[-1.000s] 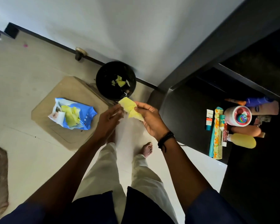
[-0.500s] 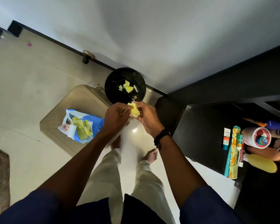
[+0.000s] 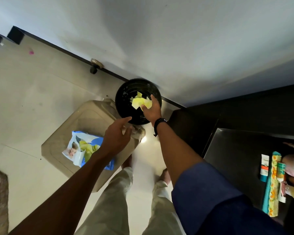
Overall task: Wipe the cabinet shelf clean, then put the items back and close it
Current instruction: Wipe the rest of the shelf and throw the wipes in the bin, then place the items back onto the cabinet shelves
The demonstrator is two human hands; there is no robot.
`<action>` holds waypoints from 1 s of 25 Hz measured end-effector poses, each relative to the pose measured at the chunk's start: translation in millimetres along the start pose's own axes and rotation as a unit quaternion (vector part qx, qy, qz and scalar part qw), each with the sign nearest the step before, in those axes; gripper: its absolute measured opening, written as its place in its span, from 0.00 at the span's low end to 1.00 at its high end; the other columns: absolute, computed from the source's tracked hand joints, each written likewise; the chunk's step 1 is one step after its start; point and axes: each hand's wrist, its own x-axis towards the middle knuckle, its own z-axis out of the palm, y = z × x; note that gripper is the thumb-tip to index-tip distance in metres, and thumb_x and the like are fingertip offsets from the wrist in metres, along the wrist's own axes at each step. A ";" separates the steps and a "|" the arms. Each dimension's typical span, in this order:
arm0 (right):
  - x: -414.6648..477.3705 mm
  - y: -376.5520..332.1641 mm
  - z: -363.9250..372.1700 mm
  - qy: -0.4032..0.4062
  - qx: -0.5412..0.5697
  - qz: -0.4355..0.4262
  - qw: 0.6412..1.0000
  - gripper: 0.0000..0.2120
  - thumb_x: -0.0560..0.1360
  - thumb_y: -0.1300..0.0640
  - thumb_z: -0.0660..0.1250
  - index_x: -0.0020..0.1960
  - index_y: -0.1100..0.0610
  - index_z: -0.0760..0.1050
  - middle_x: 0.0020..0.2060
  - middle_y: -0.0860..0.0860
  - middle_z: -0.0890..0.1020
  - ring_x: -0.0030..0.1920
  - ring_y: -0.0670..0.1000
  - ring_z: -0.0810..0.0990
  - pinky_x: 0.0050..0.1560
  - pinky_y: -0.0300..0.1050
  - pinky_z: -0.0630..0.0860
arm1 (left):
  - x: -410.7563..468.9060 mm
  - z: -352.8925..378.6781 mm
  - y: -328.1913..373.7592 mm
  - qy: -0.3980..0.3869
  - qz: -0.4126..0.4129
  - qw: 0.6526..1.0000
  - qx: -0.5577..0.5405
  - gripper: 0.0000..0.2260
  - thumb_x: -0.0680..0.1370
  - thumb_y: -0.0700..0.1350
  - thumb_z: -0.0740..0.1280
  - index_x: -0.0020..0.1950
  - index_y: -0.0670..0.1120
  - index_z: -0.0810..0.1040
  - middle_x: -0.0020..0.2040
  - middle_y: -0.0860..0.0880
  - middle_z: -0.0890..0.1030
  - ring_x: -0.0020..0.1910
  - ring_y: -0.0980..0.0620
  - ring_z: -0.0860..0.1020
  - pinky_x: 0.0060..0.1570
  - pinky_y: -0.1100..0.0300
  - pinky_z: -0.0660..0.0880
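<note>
Floor tiles [image 3: 32, 92] pale, white wall [image 3: 159, 39] behind, dark cabinet shelf [image 3: 232, 155] right.

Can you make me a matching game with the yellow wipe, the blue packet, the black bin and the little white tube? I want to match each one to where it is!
Things:
1 yellow wipe
2 blue packet
3 black bin
4 white tube

Places:
A on the beige stool
B on the dark shelf
C held in the right hand
D beside the white wall

Pairs: 1-C, 2-A, 3-D, 4-B.
</note>
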 end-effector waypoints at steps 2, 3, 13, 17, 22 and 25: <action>4.7 8.5 -2.7 -0.044 -0.027 -0.010 0.999 0.34 0.75 0.65 0.66 0.76 0.58 0.55 0.75 0.57 0.59 0.75 0.54 0.58 0.75 0.52 0.59 | 1.3 -0.2 -8.5 -0.011 -0.003 1.000 0.017 0.19 0.77 0.45 0.65 0.69 0.46 0.72 0.60 0.46 0.78 0.56 0.48 0.79 0.55 0.47 0.76; -0.1 11.9 -4.2 -0.049 -0.028 -0.020 0.998 0.35 0.74 0.67 0.66 0.76 0.58 0.55 0.75 0.56 0.60 0.75 0.54 0.59 0.74 0.52 0.61 | -1.0 0.3 -9.9 -0.016 -0.005 1.000 0.020 0.20 0.77 0.45 0.65 0.69 0.47 0.71 0.62 0.46 0.77 0.57 0.48 0.78 0.56 0.46 0.76; -146.6 1.2 -82.0 -0.009 -0.036 -0.093 0.995 0.39 0.73 0.62 0.71 0.77 0.54 0.54 0.74 0.53 0.62 0.74 0.50 0.61 0.67 0.35 0.58 | -53.7 11.9 63.5 -0.035 0.098 0.992 0.073 0.26 0.75 0.40 0.68 0.73 0.43 0.66 0.68 0.43 0.72 0.64 0.46 0.74 0.59 0.61 0.67; -208.9 12.7 -125.7 0.026 -0.017 -0.112 0.993 0.38 0.73 0.63 0.70 0.77 0.53 0.55 0.74 0.53 0.61 0.74 0.53 0.61 0.73 0.47 0.62 | -84.5 37.2 105.1 -0.059 0.126 0.987 0.082 0.26 0.75 0.41 0.69 0.72 0.45 0.67 0.67 0.45 0.74 0.64 0.47 0.74 0.62 0.59 0.69; -264.5 45.3 -195.7 0.138 0.045 -0.102 0.984 0.33 0.74 0.62 0.69 0.75 0.51 0.59 0.72 0.52 0.65 0.71 0.54 0.66 0.69 0.52 0.69 | -118.2 89.6 166.2 -0.085 0.178 0.977 0.079 0.23 0.76 0.43 0.67 0.71 0.46 0.68 0.67 0.46 0.74 0.64 0.48 0.75 0.62 0.49 0.73; -288.0 70.7 -254.2 0.231 0.094 -0.086 0.965 0.31 0.73 0.62 0.70 0.73 0.51 0.62 0.71 0.51 0.68 0.69 0.54 0.69 0.67 0.55 0.71 | -135.8 132.6 214.1 -0.124 0.257 0.952 0.110 0.23 0.76 0.41 0.67 0.71 0.43 0.68 0.67 0.42 0.74 0.64 0.46 0.74 0.64 0.53 0.71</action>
